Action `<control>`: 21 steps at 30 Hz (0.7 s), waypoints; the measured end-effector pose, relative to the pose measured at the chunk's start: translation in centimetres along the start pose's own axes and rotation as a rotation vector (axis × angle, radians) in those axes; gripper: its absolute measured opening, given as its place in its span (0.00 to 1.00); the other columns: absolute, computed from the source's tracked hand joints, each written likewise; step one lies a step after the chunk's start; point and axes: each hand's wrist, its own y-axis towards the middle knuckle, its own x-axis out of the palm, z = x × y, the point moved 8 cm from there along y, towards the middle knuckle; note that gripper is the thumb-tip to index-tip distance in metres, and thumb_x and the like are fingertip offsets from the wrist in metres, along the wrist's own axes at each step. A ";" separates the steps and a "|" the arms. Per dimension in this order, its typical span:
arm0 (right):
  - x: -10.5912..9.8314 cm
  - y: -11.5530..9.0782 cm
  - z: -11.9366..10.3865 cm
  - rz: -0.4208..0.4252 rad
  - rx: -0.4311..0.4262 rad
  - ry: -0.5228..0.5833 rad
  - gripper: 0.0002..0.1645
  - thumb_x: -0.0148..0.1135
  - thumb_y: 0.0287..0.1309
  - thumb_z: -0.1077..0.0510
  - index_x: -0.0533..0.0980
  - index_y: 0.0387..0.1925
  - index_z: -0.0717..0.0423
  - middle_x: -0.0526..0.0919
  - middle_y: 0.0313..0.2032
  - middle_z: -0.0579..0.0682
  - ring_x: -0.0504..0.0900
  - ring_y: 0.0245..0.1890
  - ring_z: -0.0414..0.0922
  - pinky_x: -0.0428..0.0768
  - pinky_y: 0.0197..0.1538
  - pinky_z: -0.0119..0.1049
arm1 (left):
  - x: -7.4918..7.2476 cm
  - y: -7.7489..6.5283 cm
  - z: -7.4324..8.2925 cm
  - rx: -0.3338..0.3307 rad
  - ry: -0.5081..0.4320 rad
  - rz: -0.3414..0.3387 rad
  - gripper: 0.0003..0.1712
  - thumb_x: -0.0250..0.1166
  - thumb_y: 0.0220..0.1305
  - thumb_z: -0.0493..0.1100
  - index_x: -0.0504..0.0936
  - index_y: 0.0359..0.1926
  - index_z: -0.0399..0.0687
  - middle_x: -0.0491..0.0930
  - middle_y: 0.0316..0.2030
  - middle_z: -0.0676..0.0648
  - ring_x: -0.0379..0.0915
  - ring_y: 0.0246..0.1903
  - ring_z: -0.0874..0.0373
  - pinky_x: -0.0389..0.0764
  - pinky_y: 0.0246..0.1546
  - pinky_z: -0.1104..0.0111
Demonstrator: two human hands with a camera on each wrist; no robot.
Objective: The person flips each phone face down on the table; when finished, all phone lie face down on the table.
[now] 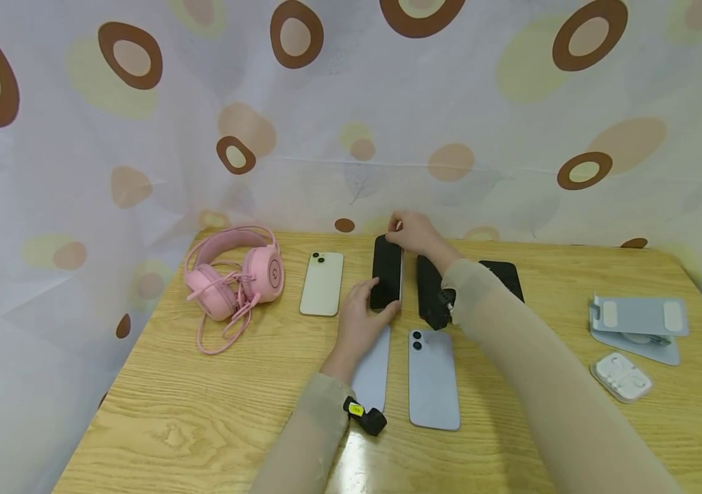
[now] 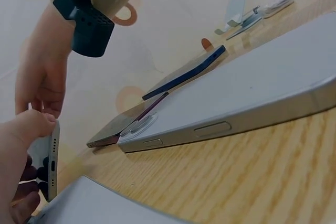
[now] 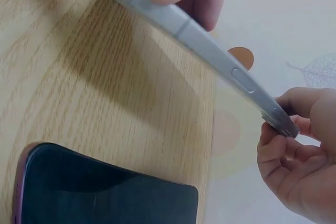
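Observation:
Both hands hold one smartphone, its black screen up and its edges silver. My left hand grips the near end, thumb along one edge by the charging port in the left wrist view. At the far end, my right hand pinches a corner; in the right wrist view its fingers sit at the camera bump. The phone is tilted there, its shadow on the table. Below my left hand lies a pale blue phone, partly covered by the forearm. Beside it is another pale blue phone, back up.
A cream phone lies left of the hands, with pink headphones farther left. Two dark-screened phones, one nearer and one farther right, lie partly behind my right arm. A folding stand and boxed earphones are at the right.

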 end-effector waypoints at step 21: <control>0.6 0.6 -1.3 0.035 -0.001 -0.007 0.13 0.54 0.65 0.57 0.79 0.39 0.64 0.82 0.32 0.59 0.79 0.25 0.52 0.76 0.29 0.38 | -0.9 0.0 1.2 0.179 -0.153 0.124 0.23 0.62 0.65 0.39 0.74 0.60 0.37 0.75 0.50 0.43 0.74 0.47 0.54 0.77 0.47 0.68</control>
